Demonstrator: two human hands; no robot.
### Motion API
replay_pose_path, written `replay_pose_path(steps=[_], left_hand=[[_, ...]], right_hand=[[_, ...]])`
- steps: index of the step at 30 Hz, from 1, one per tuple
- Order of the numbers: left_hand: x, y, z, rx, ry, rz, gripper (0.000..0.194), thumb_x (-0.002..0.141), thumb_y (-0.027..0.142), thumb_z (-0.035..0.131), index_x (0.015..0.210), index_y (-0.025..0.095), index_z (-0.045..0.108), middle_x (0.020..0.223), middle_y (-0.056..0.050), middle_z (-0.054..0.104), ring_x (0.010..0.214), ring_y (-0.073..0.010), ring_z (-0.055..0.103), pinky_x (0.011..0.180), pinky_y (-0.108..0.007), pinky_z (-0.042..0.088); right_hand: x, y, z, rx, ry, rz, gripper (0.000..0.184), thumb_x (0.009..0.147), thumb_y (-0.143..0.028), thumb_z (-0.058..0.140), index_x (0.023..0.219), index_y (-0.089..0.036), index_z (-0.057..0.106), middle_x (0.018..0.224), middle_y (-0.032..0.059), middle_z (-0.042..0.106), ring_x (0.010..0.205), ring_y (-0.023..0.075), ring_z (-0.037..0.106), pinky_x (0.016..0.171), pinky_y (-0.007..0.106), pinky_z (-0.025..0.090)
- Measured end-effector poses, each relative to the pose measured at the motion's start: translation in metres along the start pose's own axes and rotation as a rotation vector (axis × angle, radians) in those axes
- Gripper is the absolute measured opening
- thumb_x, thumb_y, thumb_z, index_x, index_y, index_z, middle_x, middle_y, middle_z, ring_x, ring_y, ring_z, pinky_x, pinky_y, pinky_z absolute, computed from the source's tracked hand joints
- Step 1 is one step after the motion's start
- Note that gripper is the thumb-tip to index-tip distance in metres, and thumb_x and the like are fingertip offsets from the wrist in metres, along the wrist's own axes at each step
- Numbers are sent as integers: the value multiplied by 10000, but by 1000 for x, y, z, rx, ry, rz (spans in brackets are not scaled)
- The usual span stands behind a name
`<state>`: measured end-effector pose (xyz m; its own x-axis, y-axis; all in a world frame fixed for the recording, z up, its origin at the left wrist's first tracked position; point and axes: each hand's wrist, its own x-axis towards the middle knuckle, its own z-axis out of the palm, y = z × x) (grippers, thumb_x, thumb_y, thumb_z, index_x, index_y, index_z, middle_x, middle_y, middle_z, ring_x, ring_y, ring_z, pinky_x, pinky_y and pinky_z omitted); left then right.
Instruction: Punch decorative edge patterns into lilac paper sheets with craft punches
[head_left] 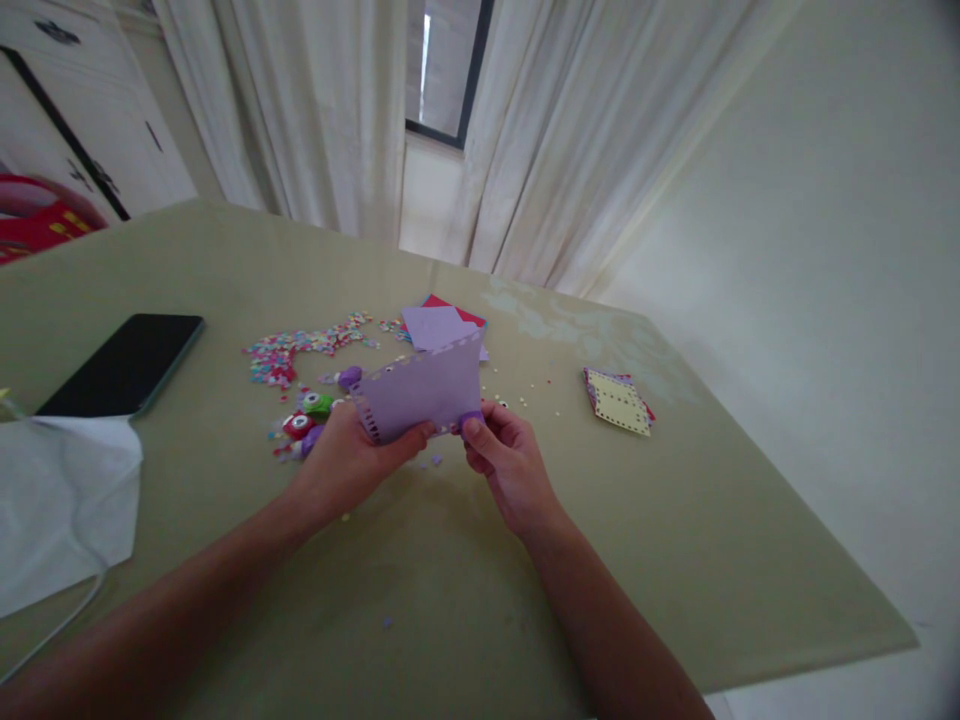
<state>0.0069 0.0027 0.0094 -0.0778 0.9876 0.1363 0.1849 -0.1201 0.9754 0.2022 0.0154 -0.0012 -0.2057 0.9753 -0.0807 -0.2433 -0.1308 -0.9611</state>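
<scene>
left hand (352, 450) pinches lilac paper (427, 390), held up between hands; right hand (506, 460) grips purple punch (471, 422) at paper's near corner. likely edge-punching; next move probably calls for steady paper, aligned edge.

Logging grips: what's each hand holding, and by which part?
Left hand: purple paper, by its lower left corner. Right hand: small purple punch, exact part unclear.

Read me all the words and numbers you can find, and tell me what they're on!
No words or numbers can be read.
Red thing at far left: yellow marks, too blurred to read.
Black phone: no writing shows.
Purple paper: edge cutouts, no letters visible.
</scene>
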Motion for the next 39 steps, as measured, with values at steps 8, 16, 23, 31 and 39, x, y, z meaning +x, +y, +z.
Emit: replay_pose_path(steps=[8,16,23,31,39], left_hand=[[0,-5,-1,39,-37,-10,353,791,435,818,1112,290,826,1092,-50,843,1000,-346,772,926,-464,637],[0,-3,0,-17,-28,8,315,784,399,842,1081,295,825,1050,-26,849,933,-301,796,845,-373,648],[2,-10,-1,-50,-32,-15,335,774,393,852,1081,264,813,1065,-53,848,945,-308,799,855,-387,644],[-2,4,-4,-118,79,-121,251,719,423,855,834,217,770,867,-60,836,757,-281,780,668,-359,644],[-1,7,-3,-138,106,-125,290,700,410,871,889,214,774,892,-51,837,785,-268,764,699,-361,646]], right_hand=[[0,0,1,-8,7,-3,418,725,-530,929,823,-208,680,731,-38,563,555,90,341,508,267,263],[0,0,2,-21,-27,5,434,730,-517,926,772,-220,612,656,-73,437,539,90,263,488,270,193],[-1,1,2,-41,-21,-1,403,719,-486,943,778,-220,646,641,-68,479,544,95,310,499,269,229],[-1,-3,-3,-115,-137,42,420,658,-420,981,945,-226,744,770,-30,621,641,124,499,571,264,369],[7,6,-20,-649,-99,-127,303,784,-401,912,950,-201,758,788,-13,651,677,146,558,636,279,429]])
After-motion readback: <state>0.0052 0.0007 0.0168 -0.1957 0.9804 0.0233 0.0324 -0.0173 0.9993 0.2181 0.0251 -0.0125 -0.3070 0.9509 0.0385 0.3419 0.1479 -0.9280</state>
